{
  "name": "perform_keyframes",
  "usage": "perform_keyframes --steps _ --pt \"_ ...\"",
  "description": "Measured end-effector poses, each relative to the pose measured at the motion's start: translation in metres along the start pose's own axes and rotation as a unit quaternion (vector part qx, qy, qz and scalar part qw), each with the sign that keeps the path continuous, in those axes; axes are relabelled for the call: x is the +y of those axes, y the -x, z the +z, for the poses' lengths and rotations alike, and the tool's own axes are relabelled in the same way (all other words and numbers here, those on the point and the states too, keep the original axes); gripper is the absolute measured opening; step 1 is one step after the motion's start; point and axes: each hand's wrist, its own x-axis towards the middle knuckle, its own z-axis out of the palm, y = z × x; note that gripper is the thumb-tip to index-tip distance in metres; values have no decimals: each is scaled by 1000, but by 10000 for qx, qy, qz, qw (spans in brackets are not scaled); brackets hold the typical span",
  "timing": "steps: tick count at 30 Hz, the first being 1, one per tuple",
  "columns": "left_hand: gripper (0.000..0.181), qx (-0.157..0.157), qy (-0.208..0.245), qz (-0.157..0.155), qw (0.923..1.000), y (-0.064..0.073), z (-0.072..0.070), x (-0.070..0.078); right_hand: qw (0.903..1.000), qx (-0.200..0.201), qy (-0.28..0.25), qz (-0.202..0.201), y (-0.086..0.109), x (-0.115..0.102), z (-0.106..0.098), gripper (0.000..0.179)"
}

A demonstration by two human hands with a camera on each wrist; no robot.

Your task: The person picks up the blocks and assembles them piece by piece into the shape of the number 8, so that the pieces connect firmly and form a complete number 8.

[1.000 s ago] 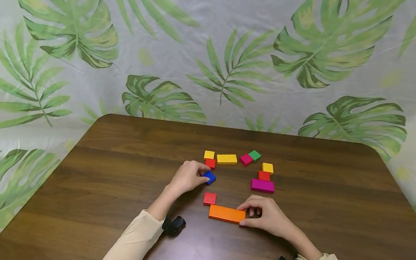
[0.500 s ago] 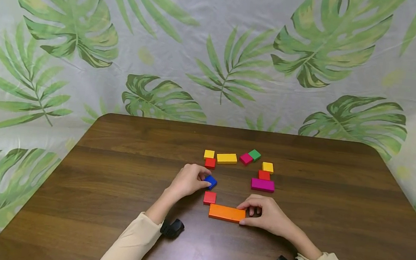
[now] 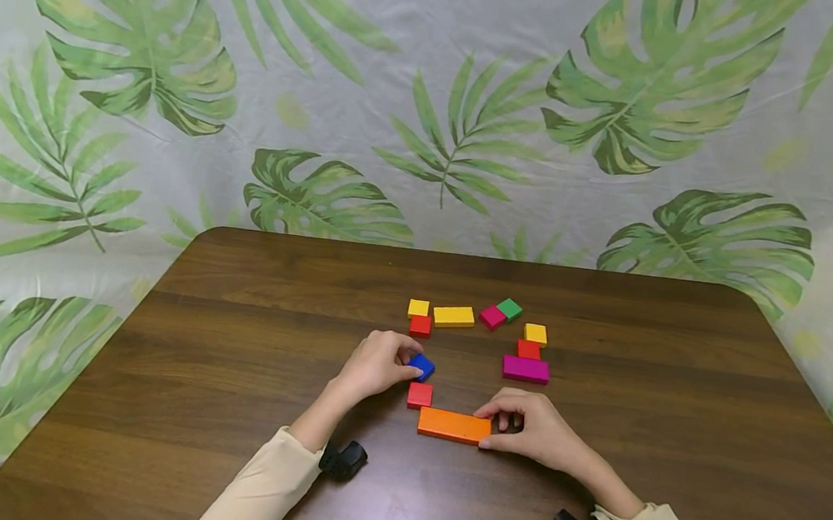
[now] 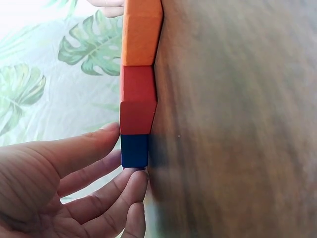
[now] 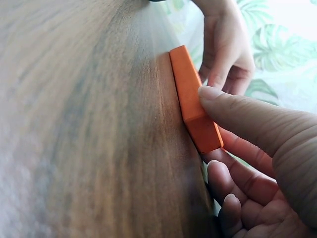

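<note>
My left hand (image 3: 375, 363) pinches a small blue block (image 3: 422, 367) between thumb and fingers, low at the table top. Just in front of it lies a red square block (image 3: 419, 395), whose near right corner meets the long orange block (image 3: 455, 425). The right end of that orange block is held by my right hand (image 3: 532, 426), thumb on its near side and fingers at the far side. In the left wrist view the blue block (image 4: 134, 150), red block (image 4: 138, 99) and orange block (image 4: 141, 32) line up one behind another.
Behind the left hand are a red block (image 3: 421, 327), a small yellow block (image 3: 418, 309) and a longer yellow block (image 3: 454, 317). Farther right sit magenta (image 3: 492, 317) and green (image 3: 509, 309) blocks, then a yellow (image 3: 536, 334), a red (image 3: 528, 350) and a purple block (image 3: 525, 370).
My left hand has brought the blue block a short way toward me and slightly right, nearer the red square block. The right hand keeps its hold on the orange block, almost still.
</note>
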Motion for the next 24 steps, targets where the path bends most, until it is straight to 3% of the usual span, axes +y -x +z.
perform_keyframes --steps 24 --pt "28 -58 -1 34 10000 0 1 1 10000 29 15 -37 0 2 -1 25"
